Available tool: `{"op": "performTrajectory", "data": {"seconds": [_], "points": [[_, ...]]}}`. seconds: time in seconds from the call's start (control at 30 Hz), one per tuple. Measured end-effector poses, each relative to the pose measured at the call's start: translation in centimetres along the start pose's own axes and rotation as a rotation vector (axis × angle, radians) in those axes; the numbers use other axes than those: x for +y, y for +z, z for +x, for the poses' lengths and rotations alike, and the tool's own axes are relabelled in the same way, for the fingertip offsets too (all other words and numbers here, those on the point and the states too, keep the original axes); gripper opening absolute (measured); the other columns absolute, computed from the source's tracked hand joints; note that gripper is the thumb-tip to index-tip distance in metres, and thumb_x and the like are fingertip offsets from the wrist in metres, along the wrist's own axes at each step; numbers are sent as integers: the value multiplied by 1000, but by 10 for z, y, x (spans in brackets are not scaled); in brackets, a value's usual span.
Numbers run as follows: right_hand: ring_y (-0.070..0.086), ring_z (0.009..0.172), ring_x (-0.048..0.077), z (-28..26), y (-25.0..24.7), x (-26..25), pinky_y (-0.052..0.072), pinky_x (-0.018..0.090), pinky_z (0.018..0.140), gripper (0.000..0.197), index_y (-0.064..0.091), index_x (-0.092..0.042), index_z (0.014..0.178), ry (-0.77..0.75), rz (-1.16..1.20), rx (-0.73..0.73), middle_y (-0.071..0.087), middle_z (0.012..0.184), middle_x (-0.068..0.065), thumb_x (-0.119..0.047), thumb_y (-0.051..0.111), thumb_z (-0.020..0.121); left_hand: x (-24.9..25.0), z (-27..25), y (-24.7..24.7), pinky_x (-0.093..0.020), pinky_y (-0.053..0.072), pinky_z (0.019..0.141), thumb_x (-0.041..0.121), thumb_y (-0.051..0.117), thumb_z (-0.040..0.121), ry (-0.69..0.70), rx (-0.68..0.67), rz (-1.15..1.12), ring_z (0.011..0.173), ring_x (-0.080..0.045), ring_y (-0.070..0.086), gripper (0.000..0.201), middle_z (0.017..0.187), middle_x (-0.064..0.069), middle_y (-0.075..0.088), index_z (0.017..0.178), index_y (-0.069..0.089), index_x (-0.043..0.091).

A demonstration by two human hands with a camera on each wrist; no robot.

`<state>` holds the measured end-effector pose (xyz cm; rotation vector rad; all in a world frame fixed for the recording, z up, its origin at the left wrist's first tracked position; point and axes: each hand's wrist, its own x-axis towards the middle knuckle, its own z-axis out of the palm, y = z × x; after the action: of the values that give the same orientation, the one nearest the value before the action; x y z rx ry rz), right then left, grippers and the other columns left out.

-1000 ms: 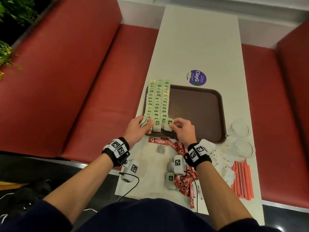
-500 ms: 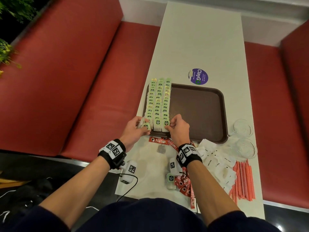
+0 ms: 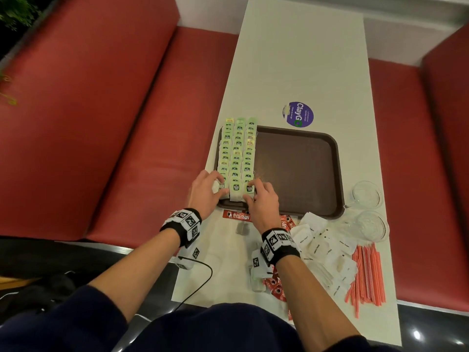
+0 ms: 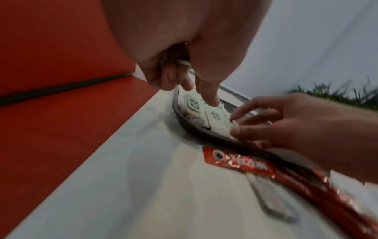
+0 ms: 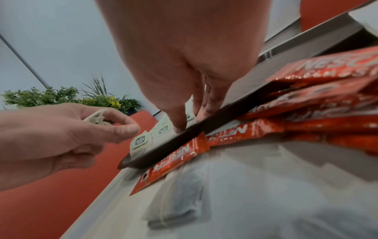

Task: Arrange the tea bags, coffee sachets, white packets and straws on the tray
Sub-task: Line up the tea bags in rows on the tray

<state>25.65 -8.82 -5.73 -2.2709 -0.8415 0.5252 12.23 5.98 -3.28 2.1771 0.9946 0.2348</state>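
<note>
My left hand (image 3: 205, 191) pinches a small white paper tea bag (image 5: 96, 117); my right hand (image 3: 258, 199), fingers fairly straight, presses the nearest green-labelled tea bags (image 3: 237, 158), which lie in three rows along the left side of the dark brown plastic tray (image 3: 299, 168). Red coffee sachets (image 5: 306, 100), white packets (image 3: 322, 247) and orange straws (image 3: 368, 273) lie on the white counter (image 3: 299, 59).

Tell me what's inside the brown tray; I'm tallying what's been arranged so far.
Three columns of tea bags fill the brown tray's left side. The hands cover part of the nearest row, so whether it is complete cannot be seen.
</note>
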Motion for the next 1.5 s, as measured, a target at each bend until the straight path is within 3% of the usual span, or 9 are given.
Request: {"op": "performTrajectory", "data": {"seconds": [0.13, 0.43, 0.83, 1.1, 1.3, 1.5], "points": [[67, 103, 21, 0, 5, 0, 61, 39, 95, 30, 64, -23, 131, 8, 6, 21, 58, 131, 1, -19, 72, 103, -6, -1, 10, -46, 59, 85, 29, 82, 95, 96, -47, 148, 102, -28, 66, 37, 126, 2, 57, 130, 70, 23], [66, 102, 22, 9, 13, -2, 60, 41, 96, 26, 63, -20, 129, 30, 17, 62, 58, 131, 3, -21, 70, 105, -17, 11, 15, -50, 62, 81, 14, 82, 93, 170, -56, 285, 110, -29, 60, 48, 132, 2, 56, 137, 67, 22], [65, 104, 21, 22, 16, -7, 61, 45, 96, 24, 61, -23, 127, 46, 22, 75, 59, 129, 1, -23, 71, 104, -20, 29, 12, -48, 60, 80, 14, 80, 95, 173, -74, 297, 110, -27, 58, 47, 137, 4, 57, 140, 67, 24], [64, 106, 23, 25, 9, -9, 60, 47, 94, 36, 54, -22, 126, 35, 12, 77, 62, 126, 4, -24, 77, 99, -19, 19, 7, -46, 57, 91, 30, 81, 95, 175, -43, 161, 113, -24, 59, 44, 131, 4, 61, 137, 70, 21], [60, 118, 22, 27, 8, -17, 56, 38, 99, 37, 55, -20, 131, 13, -24, 83, 61, 134, 5, -25, 75, 101, -10, 11, 6, -42, 57, 82, 39, 83, 91, 151, -48, 139, 107, -21, 60, 34, 114, 6, 61, 117, 69, 22], [58, 123, 23, 17, 9, -15, 54, 40, 103, 38, 56, -19, 134, 23, -34, 70, 60, 139, 6, -24, 75, 101, 2, 8, 16, -44, 59, 76, 35, 88, 86, 162, -139, 240, 109, -23, 61, 48, 121, 1, 58, 126, 66, 18]]}}
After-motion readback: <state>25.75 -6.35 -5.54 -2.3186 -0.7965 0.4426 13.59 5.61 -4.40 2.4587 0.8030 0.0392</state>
